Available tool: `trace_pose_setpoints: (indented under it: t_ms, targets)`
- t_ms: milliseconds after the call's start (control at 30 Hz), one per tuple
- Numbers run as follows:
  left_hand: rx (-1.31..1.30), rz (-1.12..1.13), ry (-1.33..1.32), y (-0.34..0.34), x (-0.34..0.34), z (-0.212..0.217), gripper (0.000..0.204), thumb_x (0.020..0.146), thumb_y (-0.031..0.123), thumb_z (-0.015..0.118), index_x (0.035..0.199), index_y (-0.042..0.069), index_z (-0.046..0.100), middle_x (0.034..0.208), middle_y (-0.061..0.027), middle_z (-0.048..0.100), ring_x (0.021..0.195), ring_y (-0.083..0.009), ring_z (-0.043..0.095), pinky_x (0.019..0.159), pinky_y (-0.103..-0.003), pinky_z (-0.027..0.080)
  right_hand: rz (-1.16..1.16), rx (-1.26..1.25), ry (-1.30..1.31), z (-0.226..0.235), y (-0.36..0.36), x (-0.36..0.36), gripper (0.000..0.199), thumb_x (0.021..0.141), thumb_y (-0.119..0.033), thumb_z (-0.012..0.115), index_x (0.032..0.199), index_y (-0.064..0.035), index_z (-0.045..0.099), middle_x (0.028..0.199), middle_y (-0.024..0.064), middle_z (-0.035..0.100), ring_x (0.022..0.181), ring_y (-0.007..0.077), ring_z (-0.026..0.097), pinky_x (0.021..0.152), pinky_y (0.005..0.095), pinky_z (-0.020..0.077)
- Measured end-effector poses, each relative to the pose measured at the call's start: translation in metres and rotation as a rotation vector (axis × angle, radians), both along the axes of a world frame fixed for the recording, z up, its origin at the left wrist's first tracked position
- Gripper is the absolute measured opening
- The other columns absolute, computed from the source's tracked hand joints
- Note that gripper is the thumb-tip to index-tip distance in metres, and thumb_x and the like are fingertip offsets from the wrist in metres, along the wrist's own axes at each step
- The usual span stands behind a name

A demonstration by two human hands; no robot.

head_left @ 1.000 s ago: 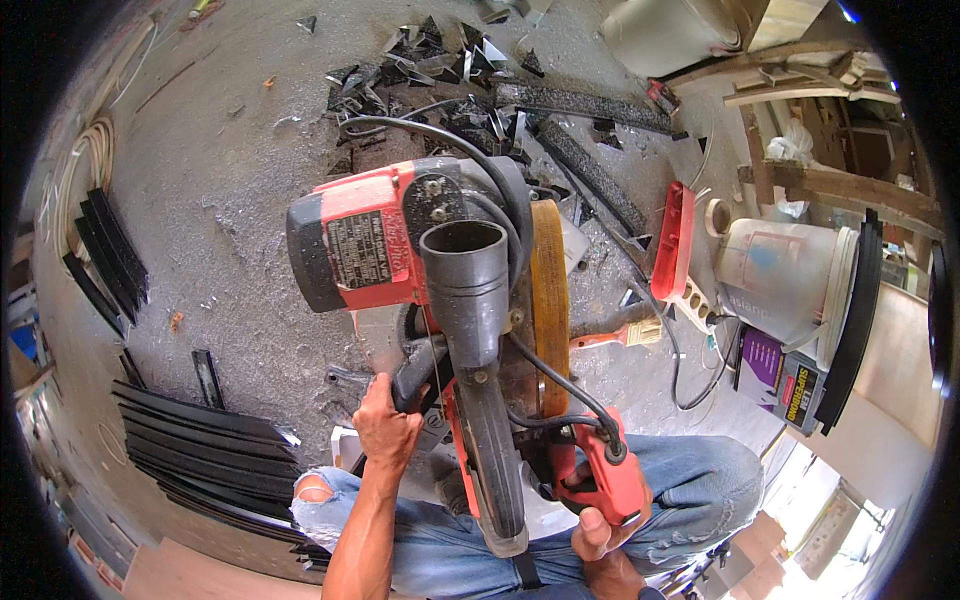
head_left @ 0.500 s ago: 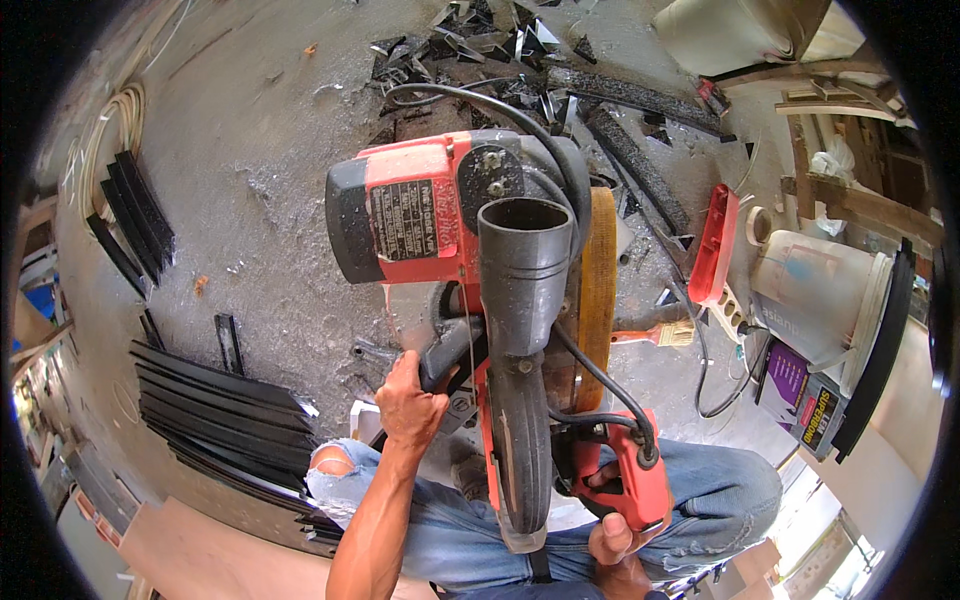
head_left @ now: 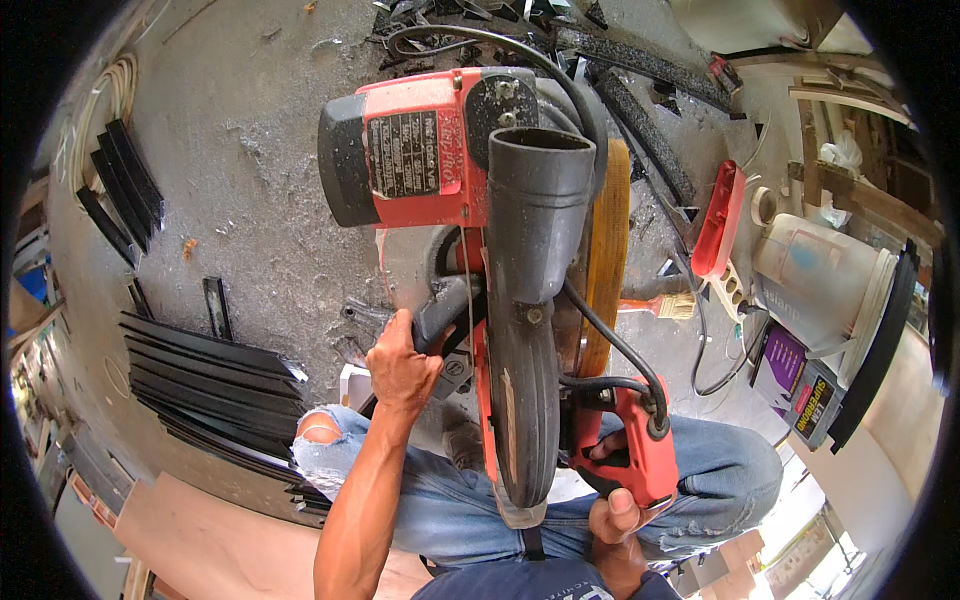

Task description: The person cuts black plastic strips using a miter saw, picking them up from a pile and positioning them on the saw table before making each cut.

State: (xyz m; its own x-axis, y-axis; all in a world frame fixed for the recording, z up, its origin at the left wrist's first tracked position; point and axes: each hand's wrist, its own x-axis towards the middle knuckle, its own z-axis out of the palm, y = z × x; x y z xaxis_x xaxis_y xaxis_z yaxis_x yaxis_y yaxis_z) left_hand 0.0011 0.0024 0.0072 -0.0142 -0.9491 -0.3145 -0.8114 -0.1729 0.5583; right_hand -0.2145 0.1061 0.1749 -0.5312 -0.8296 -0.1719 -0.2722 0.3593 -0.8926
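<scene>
A red and black miter saw (head_left: 420, 150) stands in front of me, its motor to the left and a grey dust spout (head_left: 541, 220) rising in the middle. My left hand (head_left: 403, 368) is closed round the black handle (head_left: 440, 315) beside the saw's base. My right hand (head_left: 614, 520) grips the red trigger handle (head_left: 648, 450), with fingers through its opening and the thumb at its near end. The black blade guard (head_left: 527, 420) runs between my hands and hides the blade. Behind it shows a yellow-brown strip (head_left: 607, 260), partly covered.
Long black strips (head_left: 210, 375) lie stacked at left, with shorter ones (head_left: 128, 190) beyond. Black offcuts (head_left: 480, 12) litter the far floor. At right are a paintbrush (head_left: 660, 306), red plastic piece (head_left: 720, 220), power strip (head_left: 728, 290), whitish bucket (head_left: 815, 290) and purple box (head_left: 785, 365). Cords cross the floor.
The whole view has shifted, so the floor things sit higher in the picture. The saw has shifted up and slightly right in it. Both hands keep their grips.
</scene>
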Motion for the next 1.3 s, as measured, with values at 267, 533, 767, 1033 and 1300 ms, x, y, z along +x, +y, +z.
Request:
trace_pose_setpoints:
  t_ms: [267,533,767,1033,1300]
  targets:
    - [0.0,0.008,0.021,0.0,0.0,0.002,0.035,0.068,0.019,0.075,0.087,0.005,0.049,0.067,-0.0236,0.059,0.071,-0.0474,0.061,0.06,-0.051,0.045,-0.011,-0.019,-0.018,-0.004,0.004,-0.001,0.066,0.077,-0.043,0.065,0.113,0.0126,0.058,0.092,0.0174,0.063,0.079,0.0246,0.063,0.07,0.0362,0.053]
    - [-0.02,-0.015,0.01,0.0,0.001,0.002,0.029,0.071,0.014,0.07,0.088,0.005,0.048,0.064,-0.0242,0.057,0.068,-0.0484,0.06,0.058,-0.051,0.044,-0.028,-0.094,0.114,-0.007,-0.012,0.005,0.062,0.085,-0.054,0.056,0.09,0.007,0.062,0.074,0.0142,0.062,0.064,0.0269,0.058,0.057,0.0361,0.0458]
    - [0.01,-0.009,-0.028,0.0,0.001,0.003,0.034,0.065,0.01,0.068,0.092,0.004,0.047,0.064,-0.0237,0.058,0.068,-0.0492,0.059,0.06,-0.052,0.045,-0.022,-0.124,0.077,-0.007,-0.017,0.005,0.068,0.089,-0.059,0.047,0.088,0.0073,0.063,0.072,0.0145,0.062,0.062,0.0264,0.06,0.056,0.0348,0.0466]
    - [0.021,-0.008,-0.058,0.002,0.001,0.0,0.036,0.062,0.009,0.067,0.092,0.005,0.047,0.066,-0.0228,0.06,0.068,-0.0481,0.061,0.062,-0.053,0.047,-0.091,-0.111,-0.113,-0.009,0.0,0.003,0.087,0.083,-0.066,0.054,0.115,0.0151,0.056,0.086,0.0195,0.063,0.072,0.0259,0.063,0.065,0.0361,0.052]
    - [0.088,-0.062,-0.081,0.0,0.002,0.001,0.05,0.078,0.039,0.078,0.093,0.002,0.048,0.08,-0.0243,0.066,0.074,-0.0458,0.065,0.063,-0.052,0.05,-0.096,-0.109,-0.098,-0.008,-0.003,0.002,0.085,0.084,-0.065,0.053,0.114,0.0148,0.056,0.085,0.0186,0.063,0.07,0.0253,0.063,0.064,0.0352,0.0516]
